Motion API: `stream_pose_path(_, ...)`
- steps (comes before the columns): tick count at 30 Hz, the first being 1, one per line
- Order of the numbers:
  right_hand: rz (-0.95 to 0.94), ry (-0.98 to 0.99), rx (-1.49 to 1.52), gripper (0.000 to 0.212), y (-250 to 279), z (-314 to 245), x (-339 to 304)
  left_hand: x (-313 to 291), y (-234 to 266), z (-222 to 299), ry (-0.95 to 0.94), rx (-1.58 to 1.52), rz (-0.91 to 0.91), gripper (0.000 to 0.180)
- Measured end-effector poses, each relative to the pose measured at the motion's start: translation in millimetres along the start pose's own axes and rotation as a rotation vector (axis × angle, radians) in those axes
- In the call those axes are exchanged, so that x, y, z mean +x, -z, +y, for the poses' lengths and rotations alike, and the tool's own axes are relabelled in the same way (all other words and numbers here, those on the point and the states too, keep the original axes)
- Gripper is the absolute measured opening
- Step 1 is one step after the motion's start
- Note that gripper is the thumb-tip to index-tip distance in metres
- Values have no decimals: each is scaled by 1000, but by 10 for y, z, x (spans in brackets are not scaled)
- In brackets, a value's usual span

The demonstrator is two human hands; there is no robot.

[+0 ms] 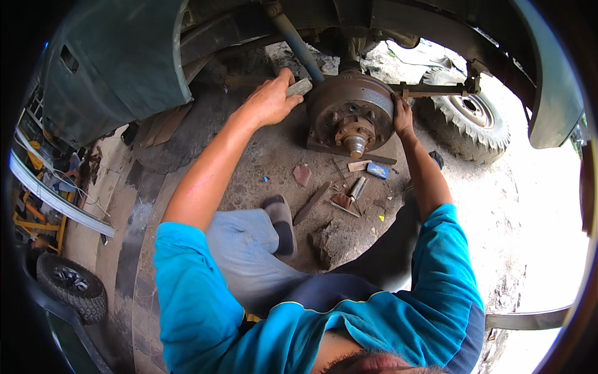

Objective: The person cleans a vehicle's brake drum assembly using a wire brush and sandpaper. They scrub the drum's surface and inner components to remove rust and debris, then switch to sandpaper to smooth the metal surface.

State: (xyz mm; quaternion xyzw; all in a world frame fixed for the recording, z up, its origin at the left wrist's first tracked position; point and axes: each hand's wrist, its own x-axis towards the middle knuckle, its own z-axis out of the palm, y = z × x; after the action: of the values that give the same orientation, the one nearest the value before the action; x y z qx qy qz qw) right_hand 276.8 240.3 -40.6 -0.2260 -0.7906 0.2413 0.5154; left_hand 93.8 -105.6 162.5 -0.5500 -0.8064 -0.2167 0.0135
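At the floor's left edge, a wheel with a knobbly tyre (71,287) stands near a pale curved strip (56,193). A dark green body panel (118,68) overhangs the upper left. The floor (249,187) is grey-brown and littered, with darker bands along its left side. The left hand (271,100) is closed on a grey block (299,87), just beside the brake drum (352,111). The drum is mounted at the axle end, toward the floor's far edge; below it, a brush (342,201) and a small blue packet (377,171) lie on the floor. From where I stand, print on the packet is too small to read. The right hand (402,114), well apart from the left, touches the drum's right rim; I cannot tell whether it grips. Farther right, a second wheel (479,112) lies tilted on brightly lit ground (486,212).
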Motion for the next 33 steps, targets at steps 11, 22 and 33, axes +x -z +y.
stream_pose_path(11,-102,-304,-117,50,102,73,55,218,-755,-831,-72,-445,122,42)
stream_pose_path(22,-293,-681,-165,91,419,-276,188,606,-996,-754,-95,-530,183,50)
stream_pose_path(33,-605,-470,-11,87,605,-400,864,556,-864,-452,45,-596,-5,53)
